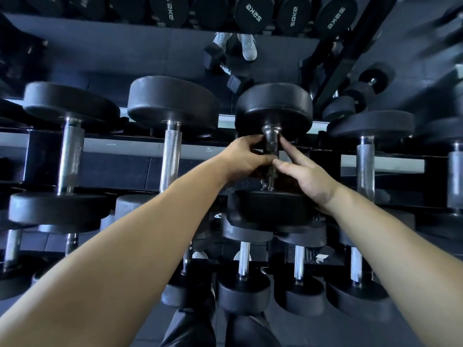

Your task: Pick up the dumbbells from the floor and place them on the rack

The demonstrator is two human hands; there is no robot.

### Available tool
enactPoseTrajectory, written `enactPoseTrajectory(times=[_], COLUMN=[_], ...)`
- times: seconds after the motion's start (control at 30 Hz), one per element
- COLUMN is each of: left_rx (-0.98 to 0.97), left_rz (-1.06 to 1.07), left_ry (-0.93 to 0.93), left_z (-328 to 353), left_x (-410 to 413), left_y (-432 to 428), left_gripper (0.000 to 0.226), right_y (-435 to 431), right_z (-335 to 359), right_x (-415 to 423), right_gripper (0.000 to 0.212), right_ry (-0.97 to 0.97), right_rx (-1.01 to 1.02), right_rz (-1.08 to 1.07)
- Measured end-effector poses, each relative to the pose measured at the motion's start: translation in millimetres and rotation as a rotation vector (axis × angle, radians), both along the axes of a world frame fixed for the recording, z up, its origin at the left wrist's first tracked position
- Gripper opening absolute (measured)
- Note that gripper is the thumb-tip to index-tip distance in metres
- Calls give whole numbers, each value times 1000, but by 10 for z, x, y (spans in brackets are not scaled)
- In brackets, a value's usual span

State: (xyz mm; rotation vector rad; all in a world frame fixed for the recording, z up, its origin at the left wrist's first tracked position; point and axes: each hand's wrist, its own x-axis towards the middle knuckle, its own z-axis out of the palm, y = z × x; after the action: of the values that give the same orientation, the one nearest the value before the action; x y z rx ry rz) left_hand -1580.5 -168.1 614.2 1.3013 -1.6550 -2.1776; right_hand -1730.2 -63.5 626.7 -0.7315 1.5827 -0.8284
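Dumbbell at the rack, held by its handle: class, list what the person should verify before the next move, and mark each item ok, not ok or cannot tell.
1. Left hand grips the dumbbell by its handle: ok.
2. Right hand grips too: not ok; its fingers lie straight, only touching the handle.
3. Both heads seated on the rack: cannot tell; the near head hides its support.
4. Clear of the left neighbour and right neighbour: ok, gaps show on both sides.
5. Nothing left to rack: not ok; the mirror shows a hex dumbbell lying unracked.
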Motion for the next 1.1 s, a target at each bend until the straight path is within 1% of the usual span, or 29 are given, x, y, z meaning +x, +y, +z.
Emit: enactPoseTrajectory(times=[0.07,0.13,0.2,0.27,0.3,0.4,0.43,0.53,0.63,0.8,0.97,1.1], left_rx=[-22,-44,-59,-68,-65,-57,-66,-91,-107,-106,-110,-126], left_rz=[-3,0,19,34,37,28,19,15,15,10,20,20], left_ry=[1,-13,-15,-29,-41,-59,-68,-98,-111,-110,-100,-75], left_z=[14,42,6,-13,-28,2,25,103,156,291,364,391], left_x=[-13,-17,-19,-16,-9,38,58,122,175,277,370,428], left_y=[-2,19,37,54,57,91,100,114,130,172,218,251], left_gripper=[52,68,78,81,83,72,68,55,45,44,54,50], right_y=[-2,-4,-6,-17,-8,40,57,105,148,203,278,358], right_z=[-17,-42,-26,18,54,106,135,172,223,318,406,517], right_x=[-22,-44,-50,-32,-19,5,25,68,127,203,284,413], right_gripper=[71,54,37,31,33,61,61,52,52,53,53,50], right_ry=[-5,-6,-28,-27,-13,32,51,99,146,294,381,433], right_rx=[5,18,21,41,43,20,15,18,31,6,-6,-26], right_rz=[-22,-36,-52,-74,-71,-67,-61,-53,-34,-72,-110,-152])
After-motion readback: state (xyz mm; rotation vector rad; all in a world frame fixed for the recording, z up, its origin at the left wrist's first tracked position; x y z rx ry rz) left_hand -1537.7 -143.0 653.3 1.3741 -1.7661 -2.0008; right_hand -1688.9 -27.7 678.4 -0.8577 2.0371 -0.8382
